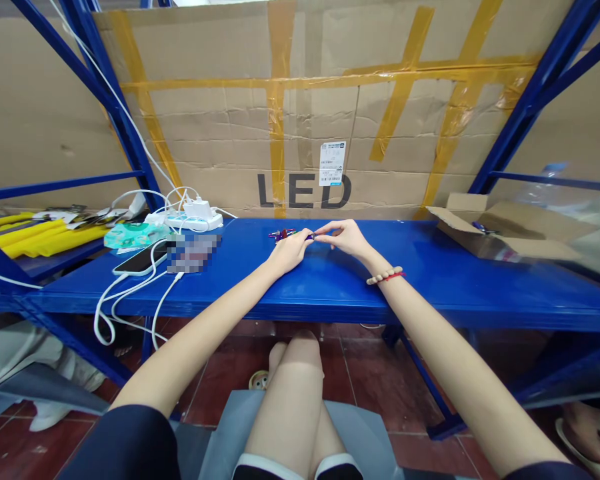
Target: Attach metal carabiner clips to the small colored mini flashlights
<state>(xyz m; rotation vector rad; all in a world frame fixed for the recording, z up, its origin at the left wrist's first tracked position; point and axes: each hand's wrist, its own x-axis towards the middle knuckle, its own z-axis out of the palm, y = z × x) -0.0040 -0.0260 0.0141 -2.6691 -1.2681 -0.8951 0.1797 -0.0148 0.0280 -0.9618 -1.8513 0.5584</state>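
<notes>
My left hand [290, 252] rests near the middle of the blue table, its fingers closed round a small, shiny purple object [283, 235]. Part of that object sticks out to the left of the hand, with reddish and light bits on it; its kind is too small to make out. A dark end shows on the right, between my two hands. There my right hand [347, 235] pinches with thumb and forefinger, the other fingers bent above. A beaded bracelet [386, 275] with a red cord circles my right wrist.
An open cardboard box [505, 250] with a small purple item inside stands at right. To the left lie a phone [143, 259], white cables, a power strip [193, 219] and a green packet [136, 233]. A large LED carton [220, 133] rises behind the blue table [380, 293].
</notes>
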